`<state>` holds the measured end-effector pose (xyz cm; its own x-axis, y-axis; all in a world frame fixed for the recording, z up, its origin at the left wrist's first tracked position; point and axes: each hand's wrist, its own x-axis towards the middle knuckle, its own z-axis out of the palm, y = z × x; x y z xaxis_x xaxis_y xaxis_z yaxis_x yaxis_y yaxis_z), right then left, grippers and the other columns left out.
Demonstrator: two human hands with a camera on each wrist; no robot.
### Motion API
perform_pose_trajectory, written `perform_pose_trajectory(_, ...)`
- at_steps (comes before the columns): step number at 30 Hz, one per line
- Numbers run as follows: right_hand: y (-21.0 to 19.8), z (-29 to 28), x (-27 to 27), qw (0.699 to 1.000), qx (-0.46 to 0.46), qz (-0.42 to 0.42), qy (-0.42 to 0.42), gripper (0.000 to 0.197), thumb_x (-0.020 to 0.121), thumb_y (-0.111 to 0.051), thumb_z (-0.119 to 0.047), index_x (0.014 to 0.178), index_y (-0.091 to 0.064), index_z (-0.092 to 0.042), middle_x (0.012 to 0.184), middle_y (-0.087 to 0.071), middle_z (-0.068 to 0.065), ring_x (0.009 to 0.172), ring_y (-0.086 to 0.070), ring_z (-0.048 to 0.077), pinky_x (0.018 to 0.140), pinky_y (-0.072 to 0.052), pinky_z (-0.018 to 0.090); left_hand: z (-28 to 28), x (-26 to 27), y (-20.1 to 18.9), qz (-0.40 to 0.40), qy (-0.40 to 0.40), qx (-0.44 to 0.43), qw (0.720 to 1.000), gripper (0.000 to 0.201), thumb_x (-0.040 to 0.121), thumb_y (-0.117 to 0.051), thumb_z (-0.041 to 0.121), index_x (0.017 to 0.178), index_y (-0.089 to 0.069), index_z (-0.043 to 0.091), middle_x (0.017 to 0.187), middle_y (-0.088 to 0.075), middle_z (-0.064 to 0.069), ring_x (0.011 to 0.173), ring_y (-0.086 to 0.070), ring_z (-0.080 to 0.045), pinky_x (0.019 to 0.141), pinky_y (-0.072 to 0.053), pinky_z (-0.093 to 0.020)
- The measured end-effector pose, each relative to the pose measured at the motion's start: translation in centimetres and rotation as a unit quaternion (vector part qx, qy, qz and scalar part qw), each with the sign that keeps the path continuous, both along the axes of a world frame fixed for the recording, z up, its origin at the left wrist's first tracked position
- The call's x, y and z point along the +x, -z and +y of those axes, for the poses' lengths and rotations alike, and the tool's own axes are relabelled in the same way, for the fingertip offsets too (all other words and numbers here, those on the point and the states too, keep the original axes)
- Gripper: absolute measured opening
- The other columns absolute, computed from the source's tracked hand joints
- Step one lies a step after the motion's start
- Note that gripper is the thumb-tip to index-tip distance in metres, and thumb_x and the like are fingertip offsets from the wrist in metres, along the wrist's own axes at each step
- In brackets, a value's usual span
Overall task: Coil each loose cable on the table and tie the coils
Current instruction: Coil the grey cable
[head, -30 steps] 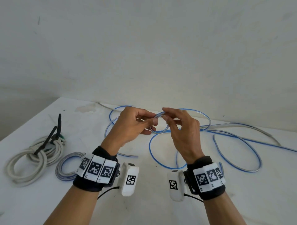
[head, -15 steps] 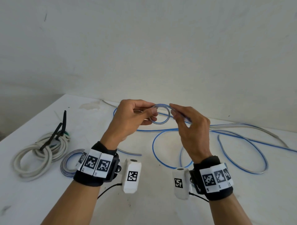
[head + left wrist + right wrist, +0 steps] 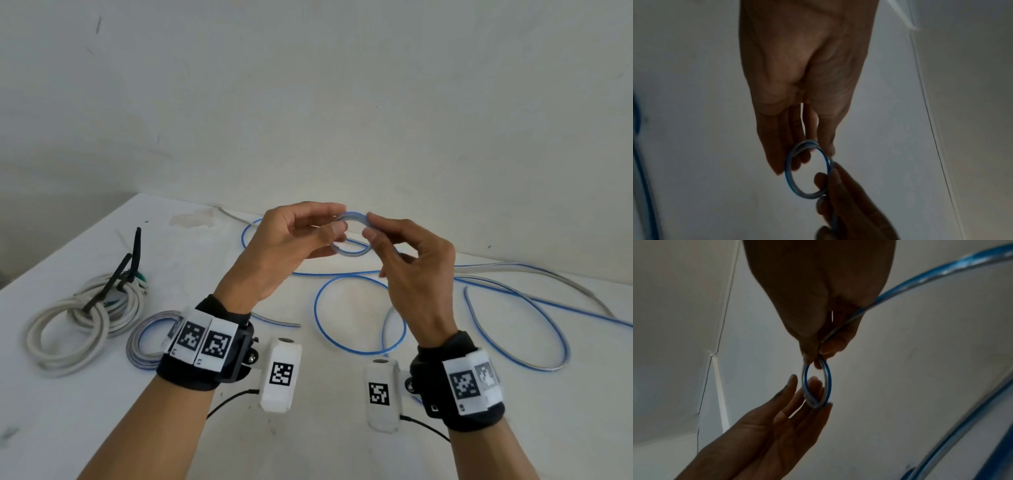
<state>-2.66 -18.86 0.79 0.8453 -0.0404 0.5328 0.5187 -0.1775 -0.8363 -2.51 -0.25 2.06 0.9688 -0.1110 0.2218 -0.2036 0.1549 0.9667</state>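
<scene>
Both hands are raised above the white desk (image 3: 342,428), working a small loop (image 3: 352,236) formed near one end of the blue-and-grey cable (image 3: 359,315). The left hand (image 3: 291,246) pinches the loop's near-left side between thumb and fingers, with the other fingers loosely extended past the ring, as the right wrist view shows. The right hand (image 3: 414,274) pinches the opposite side of the loop between thumb and forefinger, and the cable runs on under its palm and away. In the left wrist view the loop (image 3: 807,168) appears as two turns lying together, gripped at the top by the left fingers (image 3: 785,146) and at the lower right by the right hand (image 3: 840,203). The rest of the blue-and-grey cable sprawls in wide open curves on the desk beyond and to the right of the loop. Left of the loop, near the desk's left edge, lies a thick white cable coil (image 3: 78,322) bound with a black tie (image 3: 116,277), and just beside it a smaller blue-and-grey coil (image 3: 144,342), partly hidden behind the left wristband (image 3: 205,349).
</scene>
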Motion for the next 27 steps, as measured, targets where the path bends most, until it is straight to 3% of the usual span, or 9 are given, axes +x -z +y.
perform_pose_trajectory(2,-0.1,-0.3,0.2,0.998,-0.06,0.002,-0.028,0.014,0.092,-0.075,-0.019,0.102,-0.079,-0.027,0.083,-0.073,-0.018,0.071,-0.062,0.007,0.059,-0.046,0.026,0.4,0.1,0.2,-0.027,0.011,0.087,0.996,0.027,0.091,-0.073,0.011,0.118,-0.072,0.006,0.106,-0.076,-0.015,0.097,-0.074,-0.024,0.087,-0.059,-0.03)
perform_pose_trajectory(5,-0.1,-0.9,0.4,0.992,-0.113,0.014,-0.056,0.017,0.091,-0.076,-0.018,0.098,-0.079,-0.033,0.083,-0.073,-0.02,0.078,-0.063,0.008,0.063,-0.041,0.016,1.0,0.2,0.4,-0.042,0.002,0.202,0.978,0.018,0.087,-0.078,0.015,0.105,-0.078,0.012,0.096,-0.078,-0.003,0.092,-0.074,-0.019,0.087,-0.057,-0.025)
perform_pose_trajectory(8,-0.2,-1.0,0.3,0.987,-0.146,-0.002,-0.059,0.021,0.091,-0.075,-0.014,0.099,-0.078,-0.033,0.086,-0.073,-0.019,0.084,-0.063,0.01,0.064,-0.041,0.012,1.2,0.3,0.6,0.006,0.031,0.146,0.989,0.016,0.085,-0.077,0.007,0.101,-0.077,0.005,0.092,-0.077,-0.014,0.083,-0.073,-0.022,0.079,-0.059,-0.028)
perform_pose_trajectory(12,-0.6,-1.5,0.5,0.988,-0.138,-0.051,-0.049,0.024,0.096,-0.07,-0.01,0.111,-0.077,-0.028,0.098,-0.075,-0.009,0.092,-0.068,0.015,0.072,-0.052,0.033,1.2,0.3,0.3,0.015,-0.007,0.075,0.997,0.017,0.086,-0.074,0.006,0.102,-0.076,-0.001,0.082,-0.073,-0.013,0.077,-0.071,-0.02,0.073,-0.06,-0.027)
perform_pose_trajectory(14,-0.8,-1.6,0.4,0.996,-0.077,-0.054,-0.007,0.02,0.095,-0.071,-0.011,0.11,-0.078,-0.023,0.096,-0.075,-0.007,0.085,-0.068,0.012,0.067,-0.051,0.029,1.3,0.4,0.0,0.023,-0.033,0.025,0.999,0.016,0.088,-0.072,0.008,0.101,-0.075,0.0,0.08,-0.073,-0.011,0.076,-0.07,-0.018,0.071,-0.06,-0.027)
perform_pose_trajectory(17,-0.9,-0.8,-0.1,0.998,-0.009,-0.048,0.034,0.007,0.093,-0.074,-0.014,0.096,-0.077,-0.019,0.081,-0.072,-0.007,0.068,-0.066,0.013,0.054,-0.051,0.036,1.1,0.4,-0.2,0.033,-0.045,-0.026,0.998,0.016,0.087,-0.072,0.014,0.099,-0.076,0.004,0.08,-0.072,-0.01,0.077,-0.069,-0.018,0.073,-0.06,-0.027)
perform_pose_trajectory(21,-0.7,-0.6,0.1,0.999,-0.02,-0.034,0.023,0.009,0.093,-0.074,-0.013,0.09,-0.076,-0.021,0.077,-0.071,-0.011,0.067,-0.06,0.007,0.056,-0.045,0.024,1.4,0.3,-0.3,0.038,-0.034,-0.022,0.998,0.021,0.084,-0.073,0.017,0.1,-0.076,0.004,0.083,-0.072,-0.012,0.08,-0.069,-0.02,0.074,-0.06,-0.028)
perform_pose_trajectory(24,-0.8,-1.1,0.2,0.996,-0.07,-0.05,0.015,0.014,0.097,-0.068,-0.011,0.097,-0.077,-0.021,0.086,-0.072,-0.008,0.073,-0.058,0.007,0.06,-0.035,0.013,1.6,0.2,-0.3,0.039,-0.035,-0.001,0.999,0.02,0.089,-0.072,0.013,0.104,-0.075,0.0,0.083,-0.071,-0.013,0.079,-0.069,-0.019,0.073,-0.06,-0.028)
perform_pose_trajectory(27,-0.7,-1.6,0.4,0.989,-0.13,-0.069,0.003,0.022,0.1,-0.061,-0.005,0.106,-0.077,-0.018,0.088,-0.067,0.0,0.073,-0.055,0.011,0.065,-0.035,0.011,1.8,0.1,-0.2,0.04,-0.021,0.046,0.998,0.019,0.09,-0.072,0.01,0.105,-0.075,-0.002,0.081,-0.071,-0.012,0.076,-0.068,-0.018,0.073,-0.06,-0.029)
